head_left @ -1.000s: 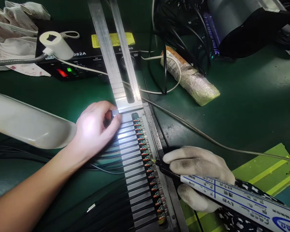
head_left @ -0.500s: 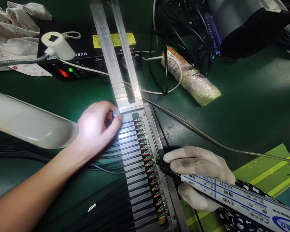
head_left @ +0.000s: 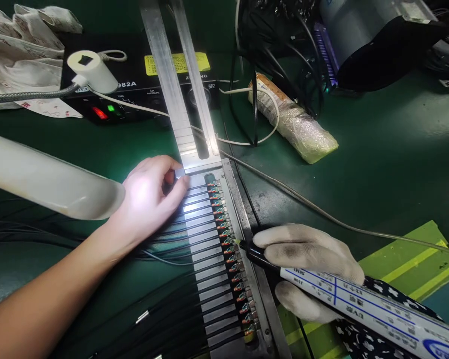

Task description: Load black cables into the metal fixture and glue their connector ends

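My bare left hand (head_left: pixel 149 192) pinches the left edge of a long metal fixture (head_left: pixel 203 166), thumb on top and fingers curled beneath, partly hidden. Across the fixture lie several black cables (head_left: pixel 206 273) side by side, their stripped ends with small wires and metal connectors (head_left: pixel 230 259) in a row over a slot. My right hand (head_left: pixel 312 249), in a white glove with dark smudges, is closed round a UV glue syringe (head_left: pixel 362 304) with a black front end. The syringe's pale tip (head_left: pixel 237 242) is at one connector near the row's middle; whether it touches cannot be told.
A white lamp arm (head_left: pixel 56 182) reaches in above my left forearm. Behind stand a black control box (head_left: pixel 134 107), a white cylinder (head_left: pixel 86 65) on a hose and a plastic-wrapped bundle (head_left: pixel 295 124). Loose cables and a yellow-green mat (head_left: pixel 407 259) lie at right.
The syringe tip has shifted slightly up and left, closer to the connector row. My left hand keeps its hold on the fixture's edge. The view has moved a little.
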Action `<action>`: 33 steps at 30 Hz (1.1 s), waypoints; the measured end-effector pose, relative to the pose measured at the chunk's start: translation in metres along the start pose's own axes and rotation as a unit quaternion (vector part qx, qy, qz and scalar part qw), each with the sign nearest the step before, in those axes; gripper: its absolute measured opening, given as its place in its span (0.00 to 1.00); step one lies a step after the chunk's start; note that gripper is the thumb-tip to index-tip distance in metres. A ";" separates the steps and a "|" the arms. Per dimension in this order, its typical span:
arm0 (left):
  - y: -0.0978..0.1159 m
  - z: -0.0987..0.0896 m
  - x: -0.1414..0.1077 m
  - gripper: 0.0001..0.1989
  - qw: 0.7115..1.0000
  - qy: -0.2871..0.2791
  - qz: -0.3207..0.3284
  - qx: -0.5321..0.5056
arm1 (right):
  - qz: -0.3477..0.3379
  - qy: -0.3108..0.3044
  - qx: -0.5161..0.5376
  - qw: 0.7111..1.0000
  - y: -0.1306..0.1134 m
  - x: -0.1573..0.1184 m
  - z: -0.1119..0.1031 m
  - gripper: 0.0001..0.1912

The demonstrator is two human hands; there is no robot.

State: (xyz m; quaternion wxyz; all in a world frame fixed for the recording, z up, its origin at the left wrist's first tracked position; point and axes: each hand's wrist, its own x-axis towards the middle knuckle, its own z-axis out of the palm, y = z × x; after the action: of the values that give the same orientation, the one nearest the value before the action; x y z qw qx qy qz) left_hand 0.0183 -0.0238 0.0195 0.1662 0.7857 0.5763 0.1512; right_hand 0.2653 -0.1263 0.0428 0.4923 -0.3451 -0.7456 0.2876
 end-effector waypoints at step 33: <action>-0.007 0.005 -0.001 0.08 0.999 0.025 0.029 0.009 | 0.042 0.043 0.024 0.998 -0.004 -0.013 0.007 0.12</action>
State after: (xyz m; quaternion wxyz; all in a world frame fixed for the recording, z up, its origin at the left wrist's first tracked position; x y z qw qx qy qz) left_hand 0.0139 -0.0233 0.0117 0.1401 0.7994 0.5588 0.1707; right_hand 0.2613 -0.1394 0.0369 0.5191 -0.3761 -0.7019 0.3105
